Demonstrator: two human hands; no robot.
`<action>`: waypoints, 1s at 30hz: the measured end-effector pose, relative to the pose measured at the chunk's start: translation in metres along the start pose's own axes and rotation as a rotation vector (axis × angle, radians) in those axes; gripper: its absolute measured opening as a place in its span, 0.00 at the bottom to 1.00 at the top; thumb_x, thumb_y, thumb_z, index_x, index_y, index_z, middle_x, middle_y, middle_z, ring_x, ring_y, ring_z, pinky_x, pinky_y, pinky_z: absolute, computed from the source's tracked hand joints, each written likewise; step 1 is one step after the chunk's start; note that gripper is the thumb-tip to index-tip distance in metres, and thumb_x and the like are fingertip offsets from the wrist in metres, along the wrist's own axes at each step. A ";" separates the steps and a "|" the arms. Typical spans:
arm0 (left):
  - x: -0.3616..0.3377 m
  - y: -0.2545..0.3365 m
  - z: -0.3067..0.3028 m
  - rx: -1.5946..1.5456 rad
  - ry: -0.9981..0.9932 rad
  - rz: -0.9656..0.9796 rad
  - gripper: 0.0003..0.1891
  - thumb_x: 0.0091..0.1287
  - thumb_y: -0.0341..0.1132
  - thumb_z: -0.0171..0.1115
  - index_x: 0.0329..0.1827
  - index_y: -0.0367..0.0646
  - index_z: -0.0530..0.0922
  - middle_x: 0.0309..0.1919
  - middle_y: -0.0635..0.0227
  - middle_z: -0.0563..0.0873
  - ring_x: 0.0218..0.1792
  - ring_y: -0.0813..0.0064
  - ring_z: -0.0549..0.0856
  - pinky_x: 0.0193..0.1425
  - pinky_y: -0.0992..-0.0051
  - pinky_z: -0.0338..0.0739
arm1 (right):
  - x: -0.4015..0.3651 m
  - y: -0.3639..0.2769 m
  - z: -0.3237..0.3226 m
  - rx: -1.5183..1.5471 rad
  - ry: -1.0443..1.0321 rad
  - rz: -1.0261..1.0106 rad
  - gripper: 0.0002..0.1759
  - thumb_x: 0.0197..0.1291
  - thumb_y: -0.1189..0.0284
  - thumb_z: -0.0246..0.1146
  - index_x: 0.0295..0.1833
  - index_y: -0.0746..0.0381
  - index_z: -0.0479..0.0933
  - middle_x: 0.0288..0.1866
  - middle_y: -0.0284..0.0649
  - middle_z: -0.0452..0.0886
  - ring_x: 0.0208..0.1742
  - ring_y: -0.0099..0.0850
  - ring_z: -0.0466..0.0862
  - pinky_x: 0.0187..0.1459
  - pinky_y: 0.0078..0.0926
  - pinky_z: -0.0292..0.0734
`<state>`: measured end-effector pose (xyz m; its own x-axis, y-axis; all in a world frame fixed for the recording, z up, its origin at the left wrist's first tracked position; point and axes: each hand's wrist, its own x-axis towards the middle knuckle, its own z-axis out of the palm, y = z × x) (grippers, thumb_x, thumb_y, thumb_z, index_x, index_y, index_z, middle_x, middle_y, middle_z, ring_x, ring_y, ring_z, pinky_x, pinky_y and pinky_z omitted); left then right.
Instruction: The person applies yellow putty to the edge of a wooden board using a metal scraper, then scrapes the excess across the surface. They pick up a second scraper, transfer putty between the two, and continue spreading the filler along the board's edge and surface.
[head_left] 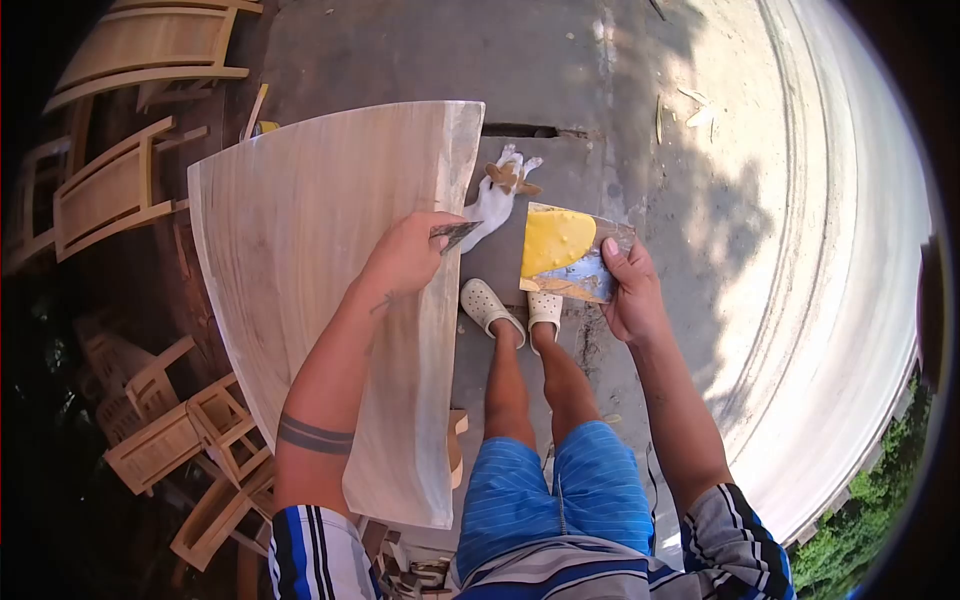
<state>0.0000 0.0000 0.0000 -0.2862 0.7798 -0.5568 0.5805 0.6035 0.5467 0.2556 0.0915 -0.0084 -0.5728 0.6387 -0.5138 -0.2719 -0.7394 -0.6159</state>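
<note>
My left hand (408, 252) is closed on a small dark scraper (457, 234), its blade pointing right near the edge of a large wooden panel (320, 230). The panel's surface has pale smears along its right side. Out to the right, my right hand (636, 292) grips a flat rectangular board (600, 285) by its right edge, thumb on top. A thick patch of yellow paste (558, 240) covers the board's upper left part. The scraper and the board are apart from each other.
A white and brown animal (492, 205) lies on the concrete floor just beyond my feet in cream clogs (490, 308). Wooden chair frames (190, 440) are stacked at the left, with more wooden furniture (150, 45) at upper left. A sunlit road (840, 250) runs along the right.
</note>
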 end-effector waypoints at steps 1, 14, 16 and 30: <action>-0.017 0.010 -0.004 -0.115 -0.050 0.120 0.20 0.62 0.20 0.52 0.56 0.45 0.78 0.45 0.51 0.83 0.48 0.58 0.83 0.54 0.65 0.74 | 0.003 0.000 0.003 -0.029 -0.006 -0.017 0.14 0.69 0.71 0.51 0.56 0.67 0.66 0.52 0.44 0.78 0.51 0.31 0.80 0.53 0.32 0.77; -0.043 -0.004 -0.099 0.651 0.283 0.583 0.21 0.55 0.23 0.52 0.51 0.48 0.80 0.48 0.62 0.83 0.49 0.59 0.81 0.56 0.64 0.73 | 0.096 0.065 0.131 -0.197 -0.075 -0.057 0.12 0.70 0.71 0.50 0.53 0.66 0.68 0.47 0.40 0.79 0.46 0.25 0.80 0.49 0.27 0.77; -0.029 -0.014 -0.098 0.606 -0.004 0.461 0.22 0.54 0.21 0.52 0.51 0.48 0.80 0.47 0.63 0.83 0.48 0.60 0.82 0.54 0.63 0.74 | 0.120 0.069 0.130 -0.213 -0.037 -0.072 0.12 0.70 0.71 0.50 0.53 0.66 0.68 0.46 0.40 0.79 0.46 0.25 0.80 0.48 0.27 0.77; 0.064 -0.072 -0.013 0.689 0.352 0.455 0.26 0.54 0.20 0.53 0.57 0.51 0.77 0.52 0.61 0.80 0.55 0.58 0.78 0.59 0.60 0.71 | 0.138 0.029 0.033 -0.114 0.178 -0.042 0.15 0.71 0.67 0.49 0.58 0.64 0.66 0.53 0.41 0.77 0.53 0.29 0.79 0.54 0.31 0.76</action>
<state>-0.0698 0.0089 -0.0666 -0.0683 0.9934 -0.0926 0.9911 0.0782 0.1077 0.1430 0.1508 -0.0771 -0.4141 0.7037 -0.5773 -0.1981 -0.6888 -0.6974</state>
